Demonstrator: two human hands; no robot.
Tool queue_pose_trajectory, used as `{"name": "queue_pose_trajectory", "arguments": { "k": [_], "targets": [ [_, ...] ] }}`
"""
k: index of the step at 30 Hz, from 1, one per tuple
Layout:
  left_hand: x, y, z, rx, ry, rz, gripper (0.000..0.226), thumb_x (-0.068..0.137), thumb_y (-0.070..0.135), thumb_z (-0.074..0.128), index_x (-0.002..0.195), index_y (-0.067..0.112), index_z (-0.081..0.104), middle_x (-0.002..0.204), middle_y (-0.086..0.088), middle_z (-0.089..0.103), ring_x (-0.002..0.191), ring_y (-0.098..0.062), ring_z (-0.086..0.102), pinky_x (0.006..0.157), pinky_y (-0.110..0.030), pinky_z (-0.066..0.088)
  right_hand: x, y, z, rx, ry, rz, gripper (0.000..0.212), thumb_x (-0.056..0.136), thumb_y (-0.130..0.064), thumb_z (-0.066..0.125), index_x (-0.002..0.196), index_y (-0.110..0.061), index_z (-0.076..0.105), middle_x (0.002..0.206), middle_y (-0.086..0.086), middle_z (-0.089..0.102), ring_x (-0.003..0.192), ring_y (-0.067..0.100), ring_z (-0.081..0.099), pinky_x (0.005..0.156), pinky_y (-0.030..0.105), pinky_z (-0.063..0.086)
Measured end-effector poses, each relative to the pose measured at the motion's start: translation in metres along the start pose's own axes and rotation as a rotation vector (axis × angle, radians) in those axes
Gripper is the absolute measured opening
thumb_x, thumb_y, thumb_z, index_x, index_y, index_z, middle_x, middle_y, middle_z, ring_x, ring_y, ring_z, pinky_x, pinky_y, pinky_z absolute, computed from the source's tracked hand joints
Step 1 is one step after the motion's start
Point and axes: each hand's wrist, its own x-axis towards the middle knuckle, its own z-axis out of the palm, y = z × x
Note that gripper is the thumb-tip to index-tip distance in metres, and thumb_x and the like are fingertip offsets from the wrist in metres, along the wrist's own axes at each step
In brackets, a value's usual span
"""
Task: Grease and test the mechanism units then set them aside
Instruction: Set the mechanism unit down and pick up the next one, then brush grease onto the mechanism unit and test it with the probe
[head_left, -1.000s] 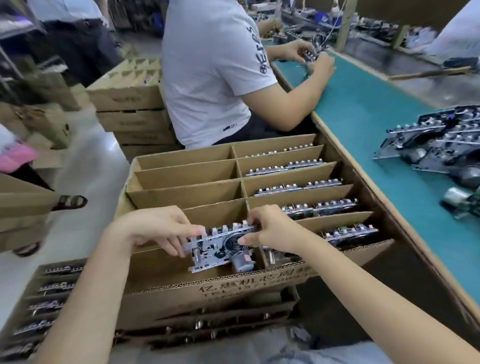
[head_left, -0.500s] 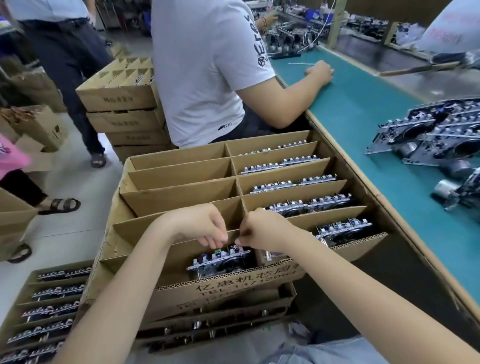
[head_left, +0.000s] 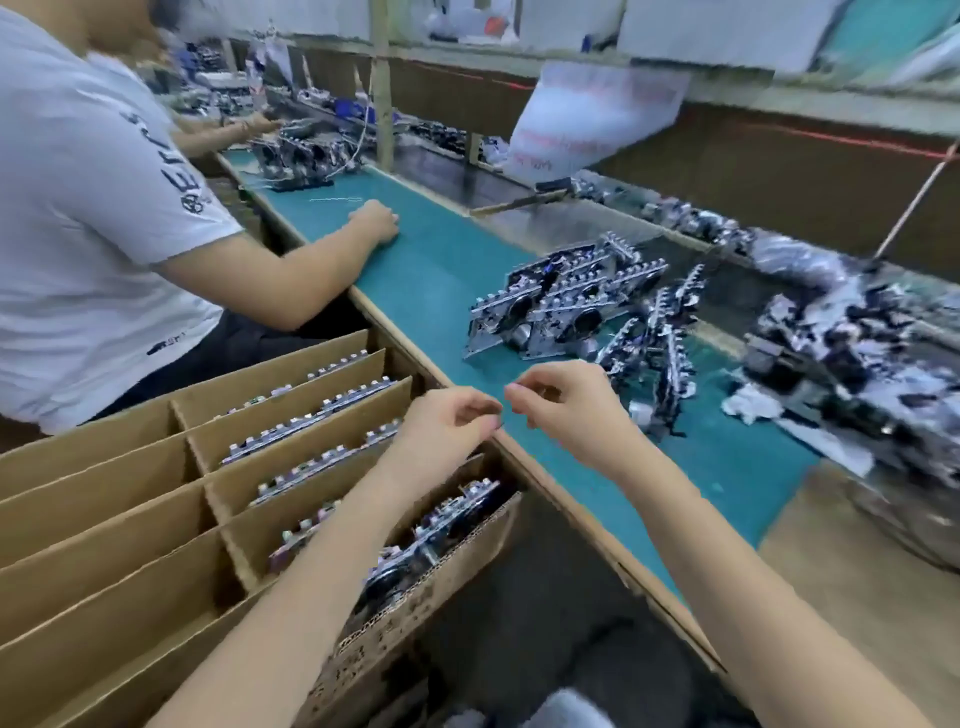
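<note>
change: unit released, now in box slot at 7 o'clock | grip: left hand, right hand loosely curled, empty, over counter edge | next: likely pile at 2 o'clock

Heap of silvery mechanism units

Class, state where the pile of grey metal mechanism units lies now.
Head view: the pile of grey metal mechanism units lies on the teal bench mat, right of centre, just beyond the right hand.
</note>
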Motion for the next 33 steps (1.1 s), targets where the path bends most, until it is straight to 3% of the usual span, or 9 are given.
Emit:
{"name": "queue_pose_trajectory", "arguments": {
  "k": [3,7,10,13,17,21,25,30,33],
  "targets": [
    [0.037,0.026,0.05,0.036,0.031,0.059,0.02,0.089,0.006,0.061,0.107,-0.001,0.066,0.104,-0.014,0.068,0.091,-0.019,0.06,0.084,-0.019,0.043,-0.012,0.03,-0.036,0.027,0.179,0.101,0.019,0.087,-0.013,0.06,0.072,-0.002,0.067,0.056,0.0,0.056,0.054,0.011,0.05,0.055,0.025,0.037],
    [0.074,0.057,0.113,0.199,-0.025,0.108,0.026,0.093,0.03,0.058,0.078,0.008,0.056,0.077,-0.01,0.06,0.086,-0.033,0.057,0.076,-0.034,0.041,-0.036,0.063,-0.068,0.024,0.328,0.228,0.022,0.086,-0.01,0.06,0.064,-0.007,0.064,0.051,0.004,0.055,0.048,0.005,0.043,0.052,0.024,0.035],
    [0.091,0.073,0.15,0.381,-0.064,0.061,0.049,0.09,0.044,0.057,0.103,-0.004,0.053,0.105,-0.019,0.06,0.104,-0.036,0.056,0.072,-0.034,0.036,-0.053,0.082,-0.079,-0.025,0.361,0.297,0.02,0.086,-0.009,0.06,0.068,-0.003,0.067,0.055,0.012,0.06,0.047,0.007,0.046,0.051,0.021,0.036],
    [0.103,0.081,0.17,0.439,-0.097,0.071,0.037,0.088,0.033,0.062,0.081,-0.001,0.05,0.084,-0.012,0.052,0.091,-0.036,0.056,0.064,-0.031,0.033,-0.066,0.097,-0.086,-0.013,0.39,0.353,0.02,0.086,-0.011,0.06,0.068,-0.006,0.065,0.067,0.021,0.064,0.061,0.03,0.057,0.056,0.029,0.044],
    [0.117,0.078,0.173,0.354,-0.101,0.025,0.041,0.077,0.013,0.066,0.056,0.008,0.032,0.059,-0.008,0.041,0.063,-0.028,0.048,0.05,-0.029,0.034,-0.078,0.11,-0.099,0.063,0.458,0.412,0.019,0.087,-0.009,0.059,0.069,-0.013,0.062,0.067,0.011,0.064,0.06,0.018,0.056,0.062,0.027,0.043],
    [0.126,0.075,0.157,-0.018,-0.145,-0.174,0.024,0.073,0.005,0.074,0.067,-0.001,0.051,0.063,-0.01,0.047,0.065,-0.024,0.052,0.058,-0.032,0.052,-0.083,0.122,-0.109,0.224,0.535,0.546,0.016,0.093,-0.008,0.05,0.087,-0.004,0.064,0.072,0.003,0.059,0.06,0.011,0.054,0.058,0.02,0.045],
    [0.11,0.072,0.153,-0.713,-0.33,-0.495,0.012,0.085,-0.005,0.06,0.08,0.002,0.052,0.091,-0.014,0.052,0.077,-0.023,0.056,0.049,-0.031,0.055,-0.083,0.131,-0.107,0.5,0.324,0.722,0.021,0.098,-0.007,0.039,0.105,0.001,0.057,0.087,0.007,0.058,0.065,0.01,0.054,0.055,0.013,0.046],
    [0.079,0.069,0.176,-1.329,-0.368,-0.733,0.013,0.093,0.005,0.05,0.089,-0.006,0.054,0.089,-0.021,0.058,0.074,-0.034,0.062,0.045,-0.025,0.054,-0.095,0.138,-0.103,0.682,0.484,0.388,0.037,0.094,-0.008,0.048,0.131,-0.009,0.044,0.115,-0.006,0.056,0.093,0.0,0.059,0.08,0.022,0.053],
    [0.064,0.067,0.189,-1.322,-0.594,-0.733,0.024,0.088,0.014,0.055,0.087,-0.01,0.058,0.083,-0.028,0.067,0.069,-0.038,0.07,0.05,-0.029,0.057,-0.099,0.133,-0.111,0.622,0.728,0.25,0.033,0.085,0.004,0.057,0.113,-0.015,0.055,0.102,-0.002,0.063,0.083,0.003,0.063,0.077,0.026,0.055]
  ]
}}
